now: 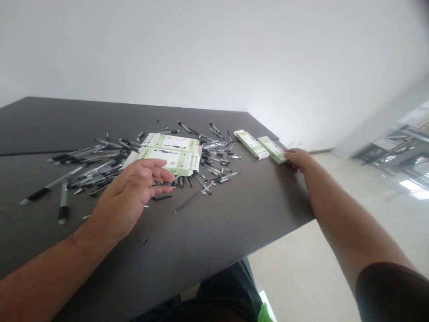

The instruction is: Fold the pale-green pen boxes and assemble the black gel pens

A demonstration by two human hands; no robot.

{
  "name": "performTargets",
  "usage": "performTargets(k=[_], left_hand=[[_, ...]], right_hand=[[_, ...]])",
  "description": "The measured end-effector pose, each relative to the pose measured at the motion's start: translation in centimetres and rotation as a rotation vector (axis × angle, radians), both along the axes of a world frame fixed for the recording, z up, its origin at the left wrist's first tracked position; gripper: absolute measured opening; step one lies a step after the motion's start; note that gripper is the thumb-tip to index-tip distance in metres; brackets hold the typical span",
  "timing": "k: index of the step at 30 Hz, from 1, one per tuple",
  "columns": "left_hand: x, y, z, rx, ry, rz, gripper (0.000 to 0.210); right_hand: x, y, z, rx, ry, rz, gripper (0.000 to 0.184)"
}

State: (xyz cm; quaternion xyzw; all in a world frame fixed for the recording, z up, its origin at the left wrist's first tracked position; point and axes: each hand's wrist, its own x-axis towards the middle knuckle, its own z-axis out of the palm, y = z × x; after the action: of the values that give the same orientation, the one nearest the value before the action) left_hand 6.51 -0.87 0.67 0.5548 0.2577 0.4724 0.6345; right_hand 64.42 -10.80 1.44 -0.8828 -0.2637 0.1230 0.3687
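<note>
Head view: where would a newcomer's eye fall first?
The sprawling clear-and-black plastic pens on the dark grey tabletop, topped by green-and-white cardboard packaging, strike first. Next, the right hand touches the rightmost of two slim green-and-white boxes near the tabletop's right edge.

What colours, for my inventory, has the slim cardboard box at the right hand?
Green and white box; head view.

A head-worn camera looks forward and down over the table (217,232).
</note>
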Motion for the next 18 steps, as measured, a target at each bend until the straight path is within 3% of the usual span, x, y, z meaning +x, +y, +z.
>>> performTargets(k=[5,11,18], left_hand=[[-0.4,0.2,0.0,0.013,0.012,-0.03,0.044],[-0.3,0.1,0.2,0.003,0.04,-0.022,0.044],[-0.2,0.0,0.5,0.018,0.072,-0.014,0.055]], right_hand=[[0.3,2.0,-0.9,-0.222,-0.103,0.025,0.038],[-1.8,3.9,-1.4,-0.284,-0.166,0.137,0.053],[-4.3,5.3,-1.2,-0.333,-0.199,0.214,0.049]])
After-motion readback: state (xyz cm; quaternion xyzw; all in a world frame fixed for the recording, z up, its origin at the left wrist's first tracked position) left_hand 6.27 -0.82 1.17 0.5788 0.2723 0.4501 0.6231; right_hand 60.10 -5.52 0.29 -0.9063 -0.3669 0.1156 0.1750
